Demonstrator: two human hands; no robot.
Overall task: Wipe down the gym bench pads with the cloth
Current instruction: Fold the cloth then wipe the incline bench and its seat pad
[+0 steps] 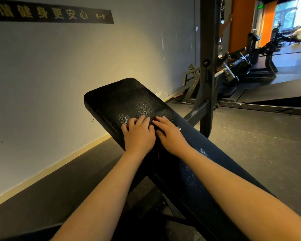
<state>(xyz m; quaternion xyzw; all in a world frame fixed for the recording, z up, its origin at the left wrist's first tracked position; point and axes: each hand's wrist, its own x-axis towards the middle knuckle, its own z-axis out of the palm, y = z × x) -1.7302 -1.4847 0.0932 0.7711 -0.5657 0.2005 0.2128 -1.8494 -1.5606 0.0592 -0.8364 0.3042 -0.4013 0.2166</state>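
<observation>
The gym bench is made of two pads set end to end; the far pad (125, 100), black and grained, rises toward the far left, and the near pad (186, 180), long and dark blue, runs to the near right. Both hands are laid on the near end of the far pad, close to the gap between the pads. The left hand (138, 136) and the right hand (171, 136) are placed side by side, almost touching; the fingers (142, 119) are held close together and pressed down on the surface, those of the left hand a little bent. The cloth is not plainly seen; something dark may lie under the palms, but this cannot be told.

Pale wet specks and streaks are seen on the near pad, so it is judged to be wetted or wiped already; a shine is seen on the far pad just ahead of the fingertips, while its far end looks dull. Most of the far pad is therefore judged as left to do, and its sides too.

A grey wall (59, 75) stands at the left; a dark steel post (208, 49) and other machines (241, 63) stand at the far right.
</observation>
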